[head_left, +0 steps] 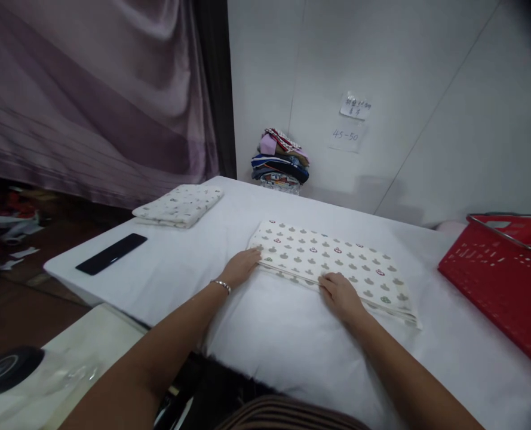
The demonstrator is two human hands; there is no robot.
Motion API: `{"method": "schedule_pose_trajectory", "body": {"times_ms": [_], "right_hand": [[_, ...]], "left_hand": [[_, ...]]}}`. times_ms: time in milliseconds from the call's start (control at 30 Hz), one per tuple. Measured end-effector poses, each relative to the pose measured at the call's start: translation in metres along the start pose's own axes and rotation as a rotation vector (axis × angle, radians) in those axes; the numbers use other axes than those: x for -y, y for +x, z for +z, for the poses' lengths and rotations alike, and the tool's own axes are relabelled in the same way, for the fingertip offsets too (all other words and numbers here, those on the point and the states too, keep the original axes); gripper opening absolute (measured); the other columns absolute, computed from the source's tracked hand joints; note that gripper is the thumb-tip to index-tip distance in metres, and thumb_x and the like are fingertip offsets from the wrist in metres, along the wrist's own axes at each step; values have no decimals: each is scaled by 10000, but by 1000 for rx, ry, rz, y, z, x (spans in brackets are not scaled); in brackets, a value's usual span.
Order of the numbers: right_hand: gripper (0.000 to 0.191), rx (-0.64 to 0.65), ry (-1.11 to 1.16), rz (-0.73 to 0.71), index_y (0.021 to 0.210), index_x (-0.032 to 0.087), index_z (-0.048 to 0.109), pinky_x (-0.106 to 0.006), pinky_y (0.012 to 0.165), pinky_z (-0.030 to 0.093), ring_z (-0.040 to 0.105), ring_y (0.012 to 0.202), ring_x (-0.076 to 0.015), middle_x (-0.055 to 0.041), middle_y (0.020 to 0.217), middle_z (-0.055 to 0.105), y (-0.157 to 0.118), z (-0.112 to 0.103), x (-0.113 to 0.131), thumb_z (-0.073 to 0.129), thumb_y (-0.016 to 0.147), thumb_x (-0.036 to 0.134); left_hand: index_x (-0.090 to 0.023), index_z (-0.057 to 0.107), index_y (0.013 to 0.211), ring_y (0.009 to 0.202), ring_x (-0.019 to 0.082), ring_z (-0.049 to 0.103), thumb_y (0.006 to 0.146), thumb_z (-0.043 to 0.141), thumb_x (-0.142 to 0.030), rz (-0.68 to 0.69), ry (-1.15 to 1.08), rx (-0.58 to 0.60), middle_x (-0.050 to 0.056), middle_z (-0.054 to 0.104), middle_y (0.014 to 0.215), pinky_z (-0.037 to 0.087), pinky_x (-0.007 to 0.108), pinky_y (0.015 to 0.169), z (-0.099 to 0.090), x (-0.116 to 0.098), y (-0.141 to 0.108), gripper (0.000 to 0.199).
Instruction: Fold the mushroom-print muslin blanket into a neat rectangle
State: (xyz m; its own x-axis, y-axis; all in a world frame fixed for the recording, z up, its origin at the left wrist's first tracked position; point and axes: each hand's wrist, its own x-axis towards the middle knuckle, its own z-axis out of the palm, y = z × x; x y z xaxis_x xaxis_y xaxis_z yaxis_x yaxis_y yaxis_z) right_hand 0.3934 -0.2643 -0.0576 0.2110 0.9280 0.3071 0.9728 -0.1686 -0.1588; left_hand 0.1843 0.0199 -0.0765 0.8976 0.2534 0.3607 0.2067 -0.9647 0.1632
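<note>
A folded white cloth with grey, red and green motifs (332, 257) lies flat on a white-covered table (274, 328). At its near left corner rests my left hand (243, 267), a silver bracelet on the wrist and the fingertips on the cloth. My right hand (340, 294) touches the middle of the near folded edge, its fingers bent over it; whether the fabric is pinched cannot be made out.
Another folded patterned cloth (180, 205) and a black flat object (111, 253) lie on the left. A red basket (498, 275) stands at the right edge. Stacked garments (281, 160) are by the wall. A bottle-like clear object (74, 373) lies lower left.
</note>
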Motion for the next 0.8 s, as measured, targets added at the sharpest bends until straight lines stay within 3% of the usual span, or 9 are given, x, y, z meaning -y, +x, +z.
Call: {"method": "schedule_pose_trajectory", "body": {"times_ms": [200, 333, 500, 600, 800], "right_hand": [[287, 133, 79, 35, 1039, 209, 649, -341, 810, 439, 552, 932, -220, -94, 1020, 626, 5, -15, 1, 401, 894, 216], [293, 151, 151, 71, 1033, 224, 657, -339, 817, 449, 566, 956, -216, -82, 1058, 634, 34, -17, -10, 404, 886, 204], [294, 83, 148, 34, 959, 186, 678, -328, 840, 441, 570, 955, -209, -81, 1005, 657, 115, 1, -15, 394, 887, 179], [289, 52, 126, 35, 1035, 173, 663, -331, 898, 418, 552, 1025, -211, -94, 1096, 640, 173, 20, -8, 411, 894, 193], [351, 205, 45, 144, 1169, 191, 608, -343, 902, 414, 534, 1110, -248, -105, 1210, 601, 260, 51, 11, 488, 887, 362]], "left_hand": [[-166, 612, 1094, 1237, 196, 481, 852, 475, -228, -33, -78, -88, 80, 607, 1239, 408, 390, 1048, -2, -10, -8, 285], [-197, 659, 985, 1195, 197, 512, 893, 463, -326, -58, -119, -133, 57, 649, 1161, 426, 394, 1029, -4, -16, -6, 252], [-219, 686, 893, 1108, 186, 558, 930, 395, -314, -91, -176, -149, 45, 675, 1081, 452, 399, 987, -4, -18, 0, 309], [-228, 689, 902, 1130, 199, 543, 918, 421, -310, -118, -215, -151, 46, 669, 1093, 457, 419, 973, -1, -18, -1, 281], [-249, 686, 885, 1119, 212, 544, 905, 441, -297, -122, -248, -158, 57, 664, 1073, 483, 425, 910, 0, -19, -4, 250]]}}
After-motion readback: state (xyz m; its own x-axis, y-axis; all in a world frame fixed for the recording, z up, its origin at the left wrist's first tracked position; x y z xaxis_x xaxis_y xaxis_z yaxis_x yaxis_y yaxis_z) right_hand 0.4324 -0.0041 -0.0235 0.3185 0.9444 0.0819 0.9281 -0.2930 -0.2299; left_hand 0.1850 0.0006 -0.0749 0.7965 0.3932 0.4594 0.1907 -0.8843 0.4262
